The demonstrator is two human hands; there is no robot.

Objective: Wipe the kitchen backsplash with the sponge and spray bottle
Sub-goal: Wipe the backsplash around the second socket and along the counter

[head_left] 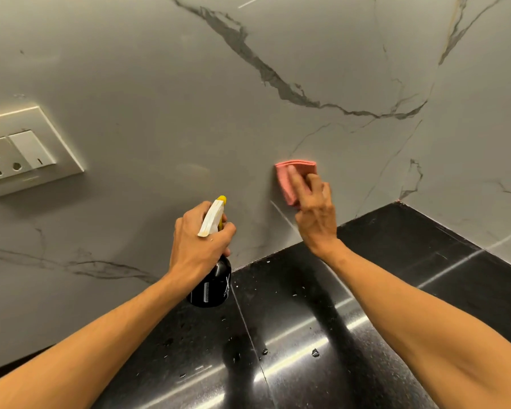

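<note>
In the head view, the person's right hand (316, 214) presses a soft, flat pink sponge (292, 180) against the grey marble-look backsplash (189, 98), low on the wall and just above the black polished stone countertop (351, 320). The fingers (300, 180) lie straight across the sponge and push it flat to the wall rather than curling round it. The camera does not show where the thumb sits.

The sponge looks thin, light and pliable, with a layered edge along its top. It will likely bunch or slide under uneven pressure, so a spread, flat palm over its middle seems the safest hold. The glossy wall probably offers little friction once wet.

The left hand (198, 240) is wrapped tightly round the neck of a black spray bottle with a white trigger head and yellow nozzle (211, 287). The bottle hangs clear of the counter, near the wall and to the left of the sponge, with its nozzle aimed at the backsplash. Its body is rigid and smooth, and how full it is cannot be told. The neck below the trigger is the natural place to hold it.

A cream socket and switch plate (18, 152) is set in the wall well to the left, and spray is best kept off it. Small droplets or crumbs speckle the countertop.
</note>
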